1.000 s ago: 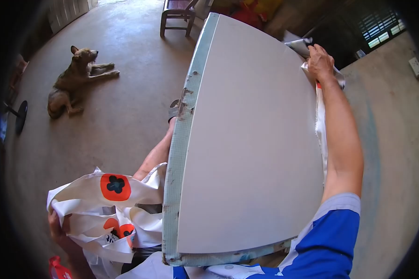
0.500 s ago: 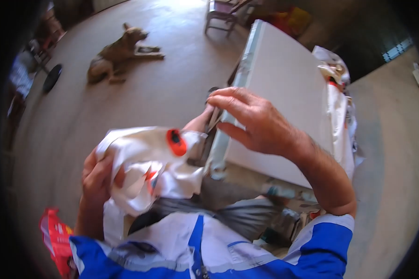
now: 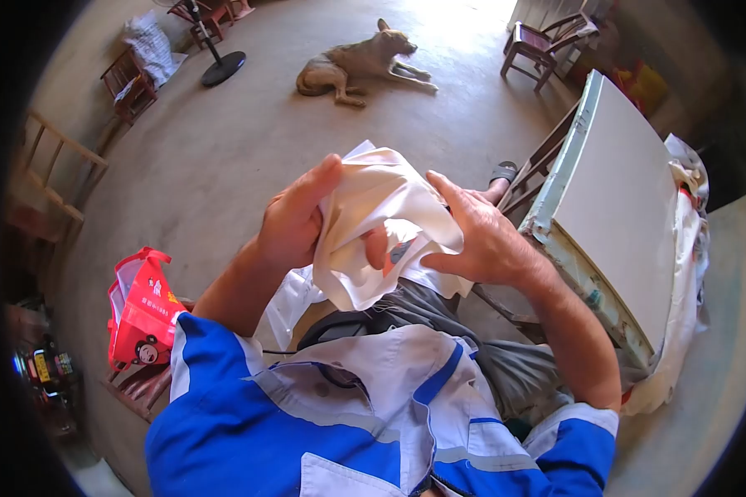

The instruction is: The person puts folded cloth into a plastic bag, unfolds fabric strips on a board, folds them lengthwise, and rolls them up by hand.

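A crumpled piece of white fabric [image 3: 360, 195] is held up in front of my chest, with an opening near its middle. My left hand [image 3: 294, 215] grips its left side, thumb on top; most of its fingers are hidden behind the cloth. Through the opening a fingertip shows, and I cannot tell which hand it belongs to. My right hand [image 3: 482, 236] is closed around the right edge, its thumb under and its fingers above. Loose white material hangs down below the left wrist.
A table [image 3: 617, 207] stands on the right, white cloth [image 3: 684, 248] draped over its far side. A dog [image 3: 360, 66] lies on the floor ahead. At left are a red bag [image 3: 145, 311] and a fan base [image 3: 224, 69]. A wooden chair [image 3: 539, 45] stands at the back.
My right hand has come from above the table edge to the cloth and closed on it. The cloth has risen and turned, its orange patch no longer showing. My view has swung left.
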### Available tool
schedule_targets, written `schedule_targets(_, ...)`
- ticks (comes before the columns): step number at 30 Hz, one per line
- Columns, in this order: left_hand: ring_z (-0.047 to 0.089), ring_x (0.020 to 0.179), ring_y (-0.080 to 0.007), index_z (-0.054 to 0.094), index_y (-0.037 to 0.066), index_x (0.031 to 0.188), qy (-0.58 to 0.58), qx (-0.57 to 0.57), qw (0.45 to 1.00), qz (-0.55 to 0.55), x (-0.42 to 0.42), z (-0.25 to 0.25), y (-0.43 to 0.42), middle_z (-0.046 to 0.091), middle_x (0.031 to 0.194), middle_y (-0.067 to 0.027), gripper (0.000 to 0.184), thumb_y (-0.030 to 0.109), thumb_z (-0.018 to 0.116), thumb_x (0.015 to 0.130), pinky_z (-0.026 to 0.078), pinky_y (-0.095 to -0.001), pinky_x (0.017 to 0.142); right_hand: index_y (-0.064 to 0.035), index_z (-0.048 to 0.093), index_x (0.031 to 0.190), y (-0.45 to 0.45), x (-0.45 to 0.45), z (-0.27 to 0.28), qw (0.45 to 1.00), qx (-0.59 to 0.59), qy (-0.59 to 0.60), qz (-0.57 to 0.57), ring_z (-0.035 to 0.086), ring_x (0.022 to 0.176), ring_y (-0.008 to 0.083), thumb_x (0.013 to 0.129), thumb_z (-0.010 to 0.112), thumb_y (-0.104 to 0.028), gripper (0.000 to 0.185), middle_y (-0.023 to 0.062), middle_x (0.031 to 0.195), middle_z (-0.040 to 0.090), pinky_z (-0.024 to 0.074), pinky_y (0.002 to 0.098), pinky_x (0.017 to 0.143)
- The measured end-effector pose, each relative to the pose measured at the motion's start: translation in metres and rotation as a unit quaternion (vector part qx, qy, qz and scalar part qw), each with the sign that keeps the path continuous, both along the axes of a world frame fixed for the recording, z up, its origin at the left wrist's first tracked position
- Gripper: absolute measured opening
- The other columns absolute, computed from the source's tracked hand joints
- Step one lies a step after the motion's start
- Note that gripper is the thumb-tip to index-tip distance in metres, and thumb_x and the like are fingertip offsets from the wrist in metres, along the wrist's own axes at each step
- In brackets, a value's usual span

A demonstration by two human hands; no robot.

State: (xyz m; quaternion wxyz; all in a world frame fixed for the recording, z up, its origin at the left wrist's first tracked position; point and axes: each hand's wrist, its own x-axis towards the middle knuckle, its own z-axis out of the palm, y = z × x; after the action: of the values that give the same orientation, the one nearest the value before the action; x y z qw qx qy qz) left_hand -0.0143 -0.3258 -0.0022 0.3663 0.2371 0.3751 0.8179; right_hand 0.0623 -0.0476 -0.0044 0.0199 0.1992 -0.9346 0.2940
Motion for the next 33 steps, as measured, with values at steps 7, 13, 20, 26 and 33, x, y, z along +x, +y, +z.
schedule_targets(7,0.069,0.086,-0.0169,0.069,-0.003,0.121,0.163,-0.177,0.971,0.014,0.006,0.016,-0.018,0.075,0.097,-0.0088,0.038,0.03,0.054,0.108,0.056,-0.0318,0.078,0.0046,0.065,0.116,0.014,0.016,0.001,0.964,-0.044,0.214,-0.151,0.071,0.101,0.0416,0.085,0.061,0.007,0.031,0.0236,0.108,0.072,0.0574,0.0425,0.091)
schedule_targets(13,0.067,0.102,-0.0166,0.071,-0.001,0.122,0.375,-0.32,0.865,0.093,0.008,0.004,-0.026,0.072,0.116,-0.0114,0.024,0.004,0.061,0.1,0.053,-0.0297,0.089,0.0007,0.066,0.118,-0.001,0.063,0.041,0.919,-0.131,0.329,-0.175,0.073,0.104,0.0296,0.093,0.064,0.005,0.025,0.0168,0.109,0.073,0.0567,0.0389,0.092)
schedule_targets(20,0.067,0.106,-0.0236,0.073,-0.002,0.112,0.555,-0.166,0.779,0.241,-0.003,0.005,-0.016,0.073,0.114,-0.0101,0.027,0.015,0.054,0.103,0.049,-0.0322,0.099,0.0027,0.062,0.123,0.026,0.134,0.054,0.867,-0.231,0.309,-0.316,0.064,0.106,0.0186,0.103,0.057,-0.007,0.022,0.0133,0.119,0.067,0.052,0.0312,0.095)
schedule_targets(26,0.065,0.092,-0.0078,0.07,-0.001,0.118,0.167,-0.088,0.982,0.009,0.01,0.014,-0.013,0.071,0.102,-0.0032,0.035,0.028,0.053,0.11,0.053,-0.0253,0.079,0.0019,0.063,0.117,0.042,0.168,0.111,0.85,-0.167,0.329,-0.376,0.062,0.101,0.015,0.102,0.054,-0.013,0.024,0.0093,0.111,0.064,0.0505,0.0275,0.089)
schedule_targets(33,0.066,0.078,-0.008,0.074,-0.003,0.109,0.148,-0.185,0.971,0.028,0.002,0.017,0.006,0.072,0.091,-0.0048,0.04,0.033,0.057,0.109,0.052,-0.0244,0.066,-0.0004,0.066,0.106,0.089,0.175,0.119,0.939,-0.111,0.115,-0.306,0.052,0.072,0.0069,0.082,0.068,0.011,0.027,-0.0005,0.085,0.058,0.0421,0.0209,0.066)
